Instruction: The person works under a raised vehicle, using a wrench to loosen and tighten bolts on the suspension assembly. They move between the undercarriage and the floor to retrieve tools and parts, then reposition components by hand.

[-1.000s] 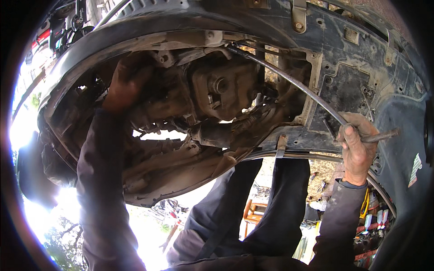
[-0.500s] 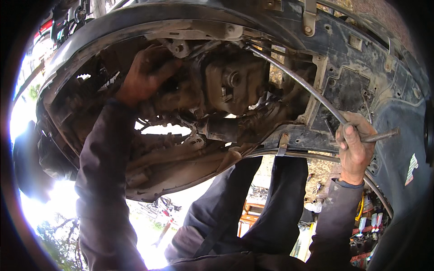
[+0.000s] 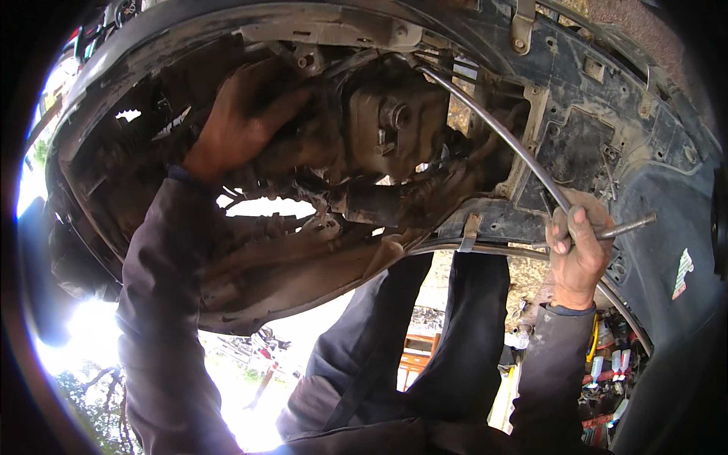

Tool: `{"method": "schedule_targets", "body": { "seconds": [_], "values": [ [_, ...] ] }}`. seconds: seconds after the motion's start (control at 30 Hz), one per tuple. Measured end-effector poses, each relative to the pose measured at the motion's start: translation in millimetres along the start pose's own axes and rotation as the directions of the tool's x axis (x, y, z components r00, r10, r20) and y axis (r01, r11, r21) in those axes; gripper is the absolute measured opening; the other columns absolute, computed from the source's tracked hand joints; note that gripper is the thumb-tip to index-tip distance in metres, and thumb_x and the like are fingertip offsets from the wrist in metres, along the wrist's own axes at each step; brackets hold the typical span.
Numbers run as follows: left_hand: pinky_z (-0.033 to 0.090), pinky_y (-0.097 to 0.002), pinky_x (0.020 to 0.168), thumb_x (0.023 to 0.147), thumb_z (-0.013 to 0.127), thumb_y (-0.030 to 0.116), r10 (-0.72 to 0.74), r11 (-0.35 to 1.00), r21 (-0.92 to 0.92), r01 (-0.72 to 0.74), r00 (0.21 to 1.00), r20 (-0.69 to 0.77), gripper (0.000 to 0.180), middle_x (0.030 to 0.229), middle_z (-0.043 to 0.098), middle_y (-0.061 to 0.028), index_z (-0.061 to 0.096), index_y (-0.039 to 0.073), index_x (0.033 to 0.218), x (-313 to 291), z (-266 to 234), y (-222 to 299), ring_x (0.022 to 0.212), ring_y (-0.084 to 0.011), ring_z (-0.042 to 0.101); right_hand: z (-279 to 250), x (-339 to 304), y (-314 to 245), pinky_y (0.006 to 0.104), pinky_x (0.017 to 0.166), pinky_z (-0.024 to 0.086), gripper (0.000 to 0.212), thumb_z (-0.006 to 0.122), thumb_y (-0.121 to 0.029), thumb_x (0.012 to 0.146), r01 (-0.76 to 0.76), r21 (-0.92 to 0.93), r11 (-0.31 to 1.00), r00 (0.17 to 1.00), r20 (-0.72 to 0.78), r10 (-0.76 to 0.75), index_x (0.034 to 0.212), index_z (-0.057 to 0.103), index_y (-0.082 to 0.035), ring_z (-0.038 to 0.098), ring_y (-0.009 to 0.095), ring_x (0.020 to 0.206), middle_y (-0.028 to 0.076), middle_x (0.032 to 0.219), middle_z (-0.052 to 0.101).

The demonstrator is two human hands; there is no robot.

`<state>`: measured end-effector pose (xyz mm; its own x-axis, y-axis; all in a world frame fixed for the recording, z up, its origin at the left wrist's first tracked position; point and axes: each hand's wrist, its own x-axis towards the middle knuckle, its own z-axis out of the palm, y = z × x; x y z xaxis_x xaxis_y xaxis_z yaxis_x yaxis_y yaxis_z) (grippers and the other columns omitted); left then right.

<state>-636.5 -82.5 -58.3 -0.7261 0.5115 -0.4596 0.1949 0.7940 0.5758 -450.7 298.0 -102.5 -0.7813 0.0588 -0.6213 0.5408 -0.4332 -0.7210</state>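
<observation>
Over the dusty, tilted underside of a vehicle, my right hand (image 3: 582, 241) is wrapped around the handle end of a long T-handle wrench (image 3: 497, 125). Its thin shaft slants up and left to the top edge of the opening, where the tip is hard to make out. A short crossbar sticks out to the right of my fist. Deep in the opening on the left is my left hand (image 3: 244, 125), thumb and fingers apart, fingertips lost in shadow beside a metal bracket (image 3: 307, 62). To its right sits a grimy engine casing (image 3: 398, 125) with a round fitting.
A dark panel (image 3: 576, 144) with holes and clips borders the opening on the right. A curved cover (image 3: 303, 284) runs along the lower edge. Beyond my legs (image 3: 462, 326) are an orange wooden stool (image 3: 417, 356) and assorted tools and parts (image 3: 607, 371) at lower right.
The whole view has shifted slightly. My right hand and the wrench handle have moved a little to the left, and the crossbar tilts more. My left hand stays inside the opening, its fingers blurred.
</observation>
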Motion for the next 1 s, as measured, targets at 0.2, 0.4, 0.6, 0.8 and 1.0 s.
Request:
{"method": "schedule_targets", "body": {
  "seconds": [0.2, 0.4, 0.6, 0.8, 1.0],
  "values": [
    [0.051, -0.0327, 0.077, 0.084, 0.068, 0.014, -0.179, 0.944, -0.285, 0.164, 0.983, -0.027, 0.027, 0.097, 0.069, -0.0149, 0.065, -0.002, 0.106, -5, 11, -5, 0.087, -0.0188, 0.066, -48, -45, 22, 0.0215, 0.041, 0.031, 0.026, 0.056, -0.026, 0.098, -0.109, 0.403, 0.909, 0.973, -0.146, 0.181, 0.089, 0.055, -0.001, 0.038, 0.006, 0.046, 0.001, 0.061, 0.045],
    [0.051, -0.0312, 0.081, 0.085, 0.069, 0.012, -0.181, 0.917, -0.368, 0.156, 0.983, -0.033, 0.031, 0.100, 0.070, -0.0132, 0.064, -0.001, 0.112, -7, 15, -11, 0.090, -0.0153, 0.065, -90, -77, 59, 0.0208, 0.038, 0.033, 0.023, 0.053, -0.026, 0.099, -0.117, 0.584, 0.804, 0.903, -0.275, 0.331, 0.084, 0.049, -0.010, 0.038, 0.006, 0.045, -0.003, 0.060, 0.042],
    [0.051, -0.0334, 0.085, 0.087, 0.068, 0.014, -0.106, 0.981, -0.170, 0.096, 0.993, -0.048, 0.032, 0.103, 0.070, -0.0141, 0.065, 0.001, 0.116, -5, 6, -23, 0.094, -0.0202, 0.066, -105, -80, 60, 0.0209, 0.039, 0.033, 0.022, 0.054, -0.026, 0.099, -0.145, 0.585, 0.798, 0.913, -0.232, 0.336, 0.083, 0.050, -0.011, 0.038, 0.006, 0.046, -0.002, 0.061, 0.042],
    [0.050, -0.0383, 0.089, 0.091, 0.063, 0.020, -0.088, 0.996, 0.025, 0.087, 0.995, 0.045, 0.030, 0.108, 0.069, -0.0178, 0.066, 0.004, 0.116, 4, -12, -29, 0.098, -0.0303, 0.066, -95, -77, 52, 0.0220, 0.041, 0.034, 0.025, 0.055, -0.026, 0.099, -0.149, 0.572, 0.806, 0.931, -0.193, 0.309, 0.079, 0.050, -0.012, 0.040, 0.007, 0.048, -0.001, 0.061, 0.043],
    [0.049, -0.0432, 0.090, 0.088, 0.061, 0.032, -0.146, 0.941, 0.307, 0.143, 0.989, -0.012, 0.039, 0.105, 0.068, -0.0214, 0.067, 0.005, 0.115, 3, -23, -34, 0.099, -0.0381, 0.063, -88, -77, 45, 0.0220, 0.041, 0.034, 0.025, 0.055, -0.025, 0.099, -0.141, 0.539, 0.831, 0.955, -0.149, 0.258, 0.078, 0.048, -0.011, 0.040, 0.007, 0.048, -0.001, 0.061, 0.043]
  ]
}}
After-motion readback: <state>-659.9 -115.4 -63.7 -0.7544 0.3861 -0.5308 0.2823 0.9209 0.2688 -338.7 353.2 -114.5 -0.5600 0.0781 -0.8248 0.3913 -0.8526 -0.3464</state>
